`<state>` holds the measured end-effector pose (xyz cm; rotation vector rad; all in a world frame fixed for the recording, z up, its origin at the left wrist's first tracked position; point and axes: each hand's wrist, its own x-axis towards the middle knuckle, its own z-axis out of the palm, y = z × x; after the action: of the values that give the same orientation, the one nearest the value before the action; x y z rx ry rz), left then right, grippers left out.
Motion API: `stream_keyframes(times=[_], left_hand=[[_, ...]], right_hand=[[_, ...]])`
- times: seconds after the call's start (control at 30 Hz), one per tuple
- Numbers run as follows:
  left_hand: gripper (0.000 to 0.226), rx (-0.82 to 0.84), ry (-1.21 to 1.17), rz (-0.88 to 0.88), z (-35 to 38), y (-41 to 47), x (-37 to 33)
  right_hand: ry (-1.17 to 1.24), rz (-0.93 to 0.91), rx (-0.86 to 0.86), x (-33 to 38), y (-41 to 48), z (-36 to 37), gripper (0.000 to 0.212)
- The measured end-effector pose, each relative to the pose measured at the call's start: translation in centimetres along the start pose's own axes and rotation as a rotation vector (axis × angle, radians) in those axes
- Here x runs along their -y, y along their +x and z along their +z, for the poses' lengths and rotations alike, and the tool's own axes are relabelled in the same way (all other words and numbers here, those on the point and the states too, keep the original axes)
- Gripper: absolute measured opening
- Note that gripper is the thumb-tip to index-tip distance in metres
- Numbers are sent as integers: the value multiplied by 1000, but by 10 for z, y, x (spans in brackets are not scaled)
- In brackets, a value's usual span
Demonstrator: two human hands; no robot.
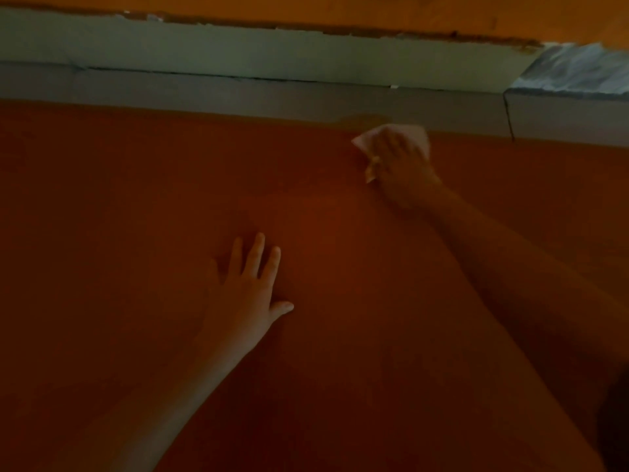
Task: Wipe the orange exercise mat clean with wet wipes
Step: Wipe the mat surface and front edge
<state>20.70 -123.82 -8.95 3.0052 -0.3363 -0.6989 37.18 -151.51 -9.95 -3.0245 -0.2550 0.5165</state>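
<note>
The orange exercise mat (136,233) fills most of the dim head view. My right hand (401,168) lies flat with straight fingers on a white wet wipe (420,137), pressing it to the mat close to the far edge. The wipe sticks out beyond the fingers and at the thumb side. My left hand (250,284) rests flat on the mat near the middle, fingers spread and straight, holding nothing.
Beyond the mat's far edge runs a strip of grey floor (238,97), then a pale baseboard (238,49) under an orange wall (374,11). A grey marbled slab (575,69) sits at the far right. A dark shape (616,424) shows at the lower right corner.
</note>
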Motion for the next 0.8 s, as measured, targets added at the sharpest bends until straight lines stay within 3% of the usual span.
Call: stream_keyframes(times=[0.1,0.17,0.23,0.3,0.4,0.53,0.63,0.8], left_hand=[[92,-44,-29,16,3,0,1],[92,-56,-68,17,5,0,1],[92,-42,-65,10,6,1,1],[93,-36,-48,3,6,2,0],[93,-35,-33,-4,5,2,0],[91,-12,0,-20,2,1,-2],[90,0,44,-22,-3,-2,-3],[80,-5,31,-34,-1,-13,-7]], right_hand=[[160,263,-4,-33,-4,-4,54],[190,304,-16,-19,-7,-2,56],[186,230,-43,8,-21,6,55],[121,29,-41,21,-50,22,55],[45,-89,10,-11,-85,35,53],[147,256,-30,-47,-98,32,53],[201,414,-67,-14,-104,37,54],[40,-36,23,49,-157,70,61]])
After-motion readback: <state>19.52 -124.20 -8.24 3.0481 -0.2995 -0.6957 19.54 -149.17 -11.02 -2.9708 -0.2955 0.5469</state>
